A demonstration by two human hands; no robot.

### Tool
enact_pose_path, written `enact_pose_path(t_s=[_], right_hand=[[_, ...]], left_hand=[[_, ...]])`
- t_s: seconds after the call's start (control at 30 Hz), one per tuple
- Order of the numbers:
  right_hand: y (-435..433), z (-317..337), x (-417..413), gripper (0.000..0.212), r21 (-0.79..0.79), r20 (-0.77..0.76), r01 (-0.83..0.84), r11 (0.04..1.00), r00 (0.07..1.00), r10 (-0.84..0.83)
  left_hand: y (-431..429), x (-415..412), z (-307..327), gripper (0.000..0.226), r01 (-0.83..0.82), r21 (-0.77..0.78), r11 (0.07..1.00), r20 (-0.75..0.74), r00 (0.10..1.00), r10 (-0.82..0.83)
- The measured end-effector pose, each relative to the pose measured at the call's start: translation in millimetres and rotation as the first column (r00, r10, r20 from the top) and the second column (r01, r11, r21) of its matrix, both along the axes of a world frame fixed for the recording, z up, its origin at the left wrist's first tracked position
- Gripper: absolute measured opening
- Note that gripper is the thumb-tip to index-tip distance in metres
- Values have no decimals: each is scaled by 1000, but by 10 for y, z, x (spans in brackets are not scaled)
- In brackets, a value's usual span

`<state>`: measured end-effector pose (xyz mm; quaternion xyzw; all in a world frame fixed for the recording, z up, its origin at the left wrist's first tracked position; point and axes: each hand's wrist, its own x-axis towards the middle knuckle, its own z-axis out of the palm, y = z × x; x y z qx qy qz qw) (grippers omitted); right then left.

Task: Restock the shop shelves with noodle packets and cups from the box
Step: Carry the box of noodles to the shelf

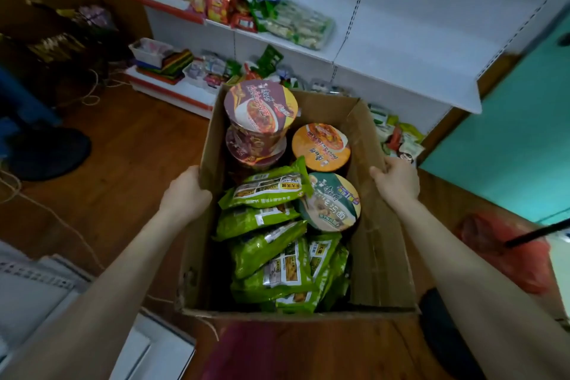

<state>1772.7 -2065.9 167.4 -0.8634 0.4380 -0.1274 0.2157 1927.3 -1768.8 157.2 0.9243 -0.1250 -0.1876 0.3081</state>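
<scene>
Head view: an open cardboard box sits between the person's two forearms, in front of white shop shelves and above a wooden floor; whether it rests on the floor or is lifted cannot be told. The left hand grips the top edge of the box's left wall, and the right hand grips the top edge of the right wall, thumb on the inner side. The near half of the box is filled with green noodle packets lying overlapped and tilted. The far half holds noodle cups: a purple-lidded cup stacked on a second purple cup at far left, an orange-lidded cup beside them, and a green-lidded cup touching the packets. Assorted snack packets lie on the left shelves. A red plastic bag lies to the box's right.
</scene>
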Motion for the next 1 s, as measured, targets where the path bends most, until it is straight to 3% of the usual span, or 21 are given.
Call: enact_pose_path(t_s=[0.13,0.3,0.63,0.83,1.0], right_hand=[[-411,-182,803,24,14,50,-6,1000,999,5],[-873,-276,1813,21,51,42,-5,999,999,3],[-1549,-562,4208,25,89,-9,-190,978,982,191],[-1579,-660,6045,17,73,-42,-433,898,899,437],[-1228,-672,7408,22,56,-64,-580,813,810,583]], left_hand=[[-458,826,-144,34,-19,3,1000,-3,1000,19],[-868,1743,-202,38,-50,50,997,-16,999,51],[-1268,3406,-296,34,-196,82,977,-103,973,204],[-1203,4348,-430,39,-452,72,889,-109,883,457],[-925,5122,-527,32,-613,66,787,-100,781,616]])
